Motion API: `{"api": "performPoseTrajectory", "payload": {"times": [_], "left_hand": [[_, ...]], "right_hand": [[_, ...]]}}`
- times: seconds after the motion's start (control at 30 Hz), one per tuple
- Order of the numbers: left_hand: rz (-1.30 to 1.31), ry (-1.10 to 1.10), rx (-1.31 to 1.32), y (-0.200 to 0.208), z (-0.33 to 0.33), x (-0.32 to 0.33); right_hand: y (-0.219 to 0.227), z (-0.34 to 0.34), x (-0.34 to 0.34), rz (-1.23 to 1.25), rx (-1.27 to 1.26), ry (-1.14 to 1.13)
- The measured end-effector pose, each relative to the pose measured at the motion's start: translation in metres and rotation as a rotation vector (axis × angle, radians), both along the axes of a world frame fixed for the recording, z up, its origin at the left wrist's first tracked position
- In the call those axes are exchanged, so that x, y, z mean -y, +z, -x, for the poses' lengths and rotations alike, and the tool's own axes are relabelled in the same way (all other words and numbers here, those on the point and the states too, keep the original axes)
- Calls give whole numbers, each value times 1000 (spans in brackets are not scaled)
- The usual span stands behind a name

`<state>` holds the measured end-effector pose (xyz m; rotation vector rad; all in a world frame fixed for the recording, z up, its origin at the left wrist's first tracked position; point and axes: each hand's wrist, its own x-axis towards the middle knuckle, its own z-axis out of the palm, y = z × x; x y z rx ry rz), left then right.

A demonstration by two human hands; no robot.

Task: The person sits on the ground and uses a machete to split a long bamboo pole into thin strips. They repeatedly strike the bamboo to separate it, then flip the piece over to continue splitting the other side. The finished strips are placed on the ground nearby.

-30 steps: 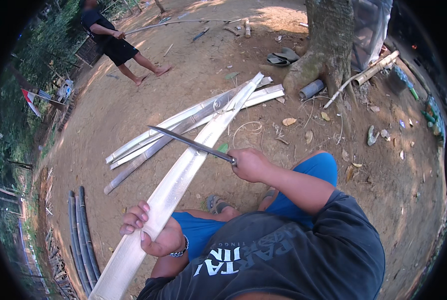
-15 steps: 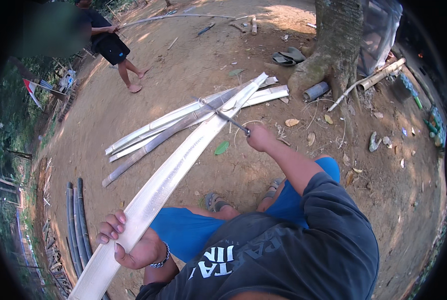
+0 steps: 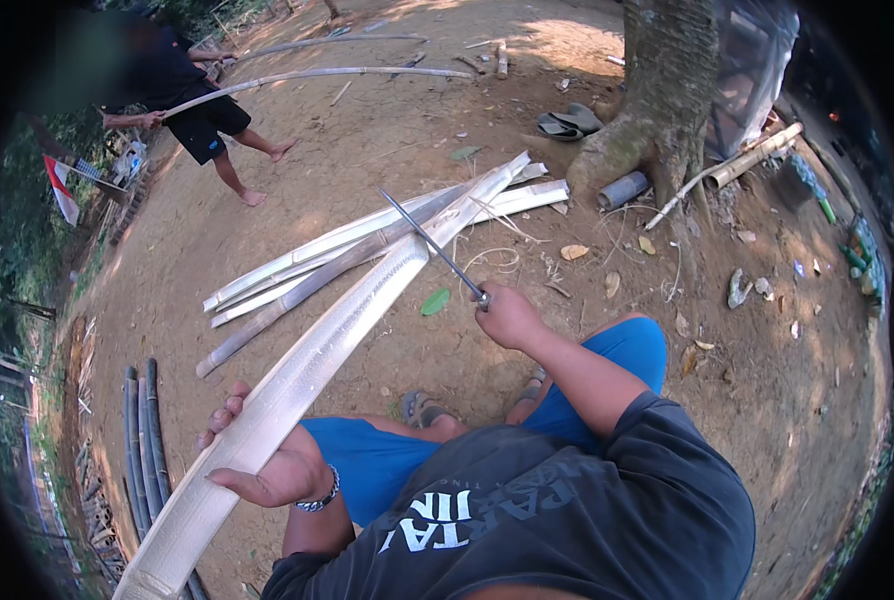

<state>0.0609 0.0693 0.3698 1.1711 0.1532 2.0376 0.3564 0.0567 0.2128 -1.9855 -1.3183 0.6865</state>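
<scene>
A long, pale split bamboo strip (image 3: 317,345) runs slantwise from near my left side to the ground ahead, its hollow inner face up. My left hand (image 3: 282,470) grips its near part from beneath, thumb on one edge and fingers on the other. In my right hand (image 3: 512,318) is the handle of a long, narrow knife (image 3: 450,262). The blade lies across the strip beyond its middle, tip pointing far left. The strip's far part rests over other split bamboo pieces (image 3: 287,300) on the ground. Thin, curled shavings (image 3: 507,225) lie beside its far part.
Dark bamboo poles (image 3: 145,440) lie at the left. A barefoot co-worker (image 3: 202,125) at the far left holds long poles (image 3: 327,72). A tree trunk (image 3: 662,90) stands at the far right, near sandals (image 3: 570,122) and a short bamboo section (image 3: 624,190).
My right hand and the knife have come nearer along the strip. My left hand still holds the strip. The co-worker has shifted, and a second pole shows in their hands.
</scene>
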Motion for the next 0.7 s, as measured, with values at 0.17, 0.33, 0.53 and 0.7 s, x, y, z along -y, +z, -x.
{"api": "performPoseTrajectory", "payload": {"times": [0.17, 0.33, 0.53, 0.7], "left_hand": [[-30, -106, 47, 13, -10, 4], [-54, -172, 123, 60, 11, -11], [-82, -250, 88, 161, 111, -9], [-69, -398, 41, 209, 151, -3]], "right_hand": [[22, 30, 17, -28, -48, 26], [47, 42, 26, -50, -69, 53], [62, 50, 40, -183, -146, 124], [70, 49, 51, -264, -154, 135]]}}
